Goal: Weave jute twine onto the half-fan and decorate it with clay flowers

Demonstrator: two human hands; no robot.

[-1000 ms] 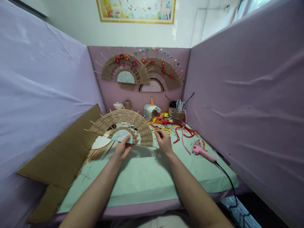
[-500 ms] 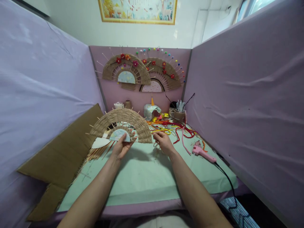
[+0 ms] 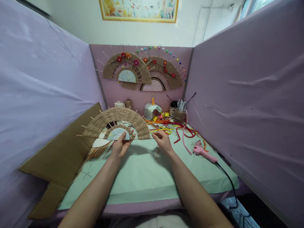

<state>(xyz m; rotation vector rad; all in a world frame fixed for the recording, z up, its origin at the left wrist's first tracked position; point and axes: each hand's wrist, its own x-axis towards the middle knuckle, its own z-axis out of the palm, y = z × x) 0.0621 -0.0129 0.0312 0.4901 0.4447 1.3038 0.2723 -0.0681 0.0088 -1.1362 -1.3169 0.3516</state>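
Note:
A half-round woven fan [image 3: 116, 115] of brown twine on thin sticks is held up above the table. Its small inner half-circle [image 3: 115, 134] is pale blue and patterned. My left hand [image 3: 121, 147] grips the fan by this lower middle part, thumb in front and fingers behind. At the fan's right end, my right hand [image 3: 161, 141] is closed in a pinch close to the stick tip. What lies between those fingertips is too small to make out; it may be a stick end or the twine.
A pink glue gun [image 3: 204, 152] with a black cord lies on the right of the green-covered table [image 3: 142, 186]. Coloured pipe cleaners [image 3: 184, 134] are strewn behind. Cardboard [image 3: 64, 152] leans at left, beside loose sticks [image 3: 98, 151]. Two decorated fans [image 3: 171, 71] hang on the back panel.
The fan has shifted slightly left and turned a little, so its left end reaches farther out. My right hand stays pinched near the right end.

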